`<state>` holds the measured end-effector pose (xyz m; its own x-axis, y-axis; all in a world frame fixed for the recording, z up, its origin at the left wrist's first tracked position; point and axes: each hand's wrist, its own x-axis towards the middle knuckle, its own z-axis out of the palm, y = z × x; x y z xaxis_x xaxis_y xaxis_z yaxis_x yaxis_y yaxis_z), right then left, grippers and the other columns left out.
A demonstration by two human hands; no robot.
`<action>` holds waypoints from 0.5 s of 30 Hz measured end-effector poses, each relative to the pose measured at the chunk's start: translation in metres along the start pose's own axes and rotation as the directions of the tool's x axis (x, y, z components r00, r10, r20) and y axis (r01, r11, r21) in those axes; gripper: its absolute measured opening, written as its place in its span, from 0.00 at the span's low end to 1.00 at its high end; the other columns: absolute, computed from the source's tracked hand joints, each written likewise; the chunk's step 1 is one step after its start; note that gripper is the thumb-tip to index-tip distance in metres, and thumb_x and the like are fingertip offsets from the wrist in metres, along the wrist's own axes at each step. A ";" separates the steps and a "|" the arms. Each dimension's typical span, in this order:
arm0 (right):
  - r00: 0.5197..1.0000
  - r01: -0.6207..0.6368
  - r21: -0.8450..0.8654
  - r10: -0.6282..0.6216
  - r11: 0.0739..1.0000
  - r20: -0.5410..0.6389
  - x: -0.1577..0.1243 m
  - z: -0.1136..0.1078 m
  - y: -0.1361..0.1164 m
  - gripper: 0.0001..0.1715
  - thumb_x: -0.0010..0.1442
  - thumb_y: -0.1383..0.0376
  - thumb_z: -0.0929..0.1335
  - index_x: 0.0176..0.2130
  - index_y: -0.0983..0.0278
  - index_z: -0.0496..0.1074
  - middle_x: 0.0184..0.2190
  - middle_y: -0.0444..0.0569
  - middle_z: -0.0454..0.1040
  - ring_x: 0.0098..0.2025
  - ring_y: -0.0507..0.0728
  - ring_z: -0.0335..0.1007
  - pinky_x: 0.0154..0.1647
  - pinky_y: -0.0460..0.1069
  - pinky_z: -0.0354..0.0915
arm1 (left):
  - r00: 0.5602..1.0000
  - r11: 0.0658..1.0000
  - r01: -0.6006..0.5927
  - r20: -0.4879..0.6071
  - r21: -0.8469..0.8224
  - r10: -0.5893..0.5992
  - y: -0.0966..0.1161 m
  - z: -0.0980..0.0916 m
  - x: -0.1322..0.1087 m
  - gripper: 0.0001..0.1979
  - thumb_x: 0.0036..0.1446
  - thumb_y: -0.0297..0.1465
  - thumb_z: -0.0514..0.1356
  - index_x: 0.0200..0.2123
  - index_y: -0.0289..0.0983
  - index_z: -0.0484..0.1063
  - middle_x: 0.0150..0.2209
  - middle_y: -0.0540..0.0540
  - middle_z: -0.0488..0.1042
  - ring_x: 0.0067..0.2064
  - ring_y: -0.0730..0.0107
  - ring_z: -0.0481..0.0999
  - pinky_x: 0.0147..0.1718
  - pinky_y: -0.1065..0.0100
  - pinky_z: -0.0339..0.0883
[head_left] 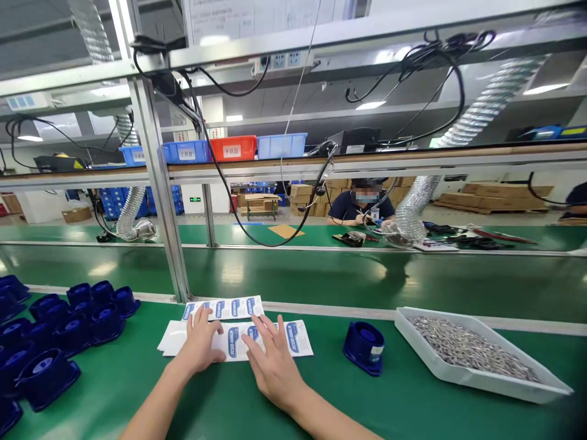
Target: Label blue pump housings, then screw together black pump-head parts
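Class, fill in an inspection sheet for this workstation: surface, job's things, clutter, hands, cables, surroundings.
Surface: green mat.
Job's things: front label sheet and rear label sheet, lying flat.
Clutter: blue parts heaped left; single blue part and white tray of metal pieces right.
Hands: left hand and right hand open, flat on the front label sheet.
Cables: black cables hang from overhead frame.
Surroundings: conveyor belt; person seated beyond; coloured bins on shelf.

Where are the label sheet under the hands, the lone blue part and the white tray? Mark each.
label sheet (298, 337), head view, its bare right end.
lone blue part (364, 348), head view, its front wall.
white tray (458, 374), head view, its near side wall.
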<state>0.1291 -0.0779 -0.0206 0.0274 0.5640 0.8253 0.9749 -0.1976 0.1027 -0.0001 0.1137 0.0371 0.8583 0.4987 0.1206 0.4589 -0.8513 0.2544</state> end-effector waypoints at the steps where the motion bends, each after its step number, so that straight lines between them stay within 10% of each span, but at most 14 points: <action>1: 0.999 -0.019 -0.025 0.018 1.000 -0.037 0.009 0.013 -0.003 0.19 0.69 0.69 0.69 0.58 0.60 0.76 0.68 0.63 0.68 0.73 0.72 0.57 0.74 0.78 0.49 | 1.000 1.000 0.001 -0.008 0.002 -0.001 0.002 0.000 0.000 0.24 0.43 0.27 0.78 0.45 0.39 0.79 0.71 0.32 0.63 0.79 0.32 0.49 0.75 0.34 0.39; 10: 0.995 -0.051 0.065 0.057 0.997 -0.083 0.022 0.048 0.015 0.07 0.70 0.67 0.69 0.37 0.60 0.77 0.60 0.59 0.76 0.70 0.74 0.61 0.72 0.80 0.53 | 1.000 0.997 0.026 0.000 -0.070 -0.026 0.013 -0.003 -0.002 0.22 0.44 0.28 0.77 0.45 0.40 0.82 0.69 0.37 0.69 0.79 0.35 0.48 0.76 0.34 0.30; 15: 0.995 0.070 0.118 -0.061 0.991 -0.079 0.018 0.035 0.029 0.10 0.71 0.71 0.67 0.40 0.58 0.77 0.59 0.55 0.78 0.67 0.74 0.66 0.68 0.82 0.57 | 0.996 0.984 0.087 0.034 -0.158 -0.082 0.005 -0.014 0.001 0.11 0.63 0.36 0.67 0.47 0.42 0.84 0.59 0.41 0.79 0.68 0.48 0.71 0.71 0.46 0.57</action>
<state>0.1657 -0.0455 -0.0227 -0.0500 0.5104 0.8585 0.9936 -0.0615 0.0944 -0.0002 0.1119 0.0520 0.8250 0.5612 0.0665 0.4896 -0.7685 0.4119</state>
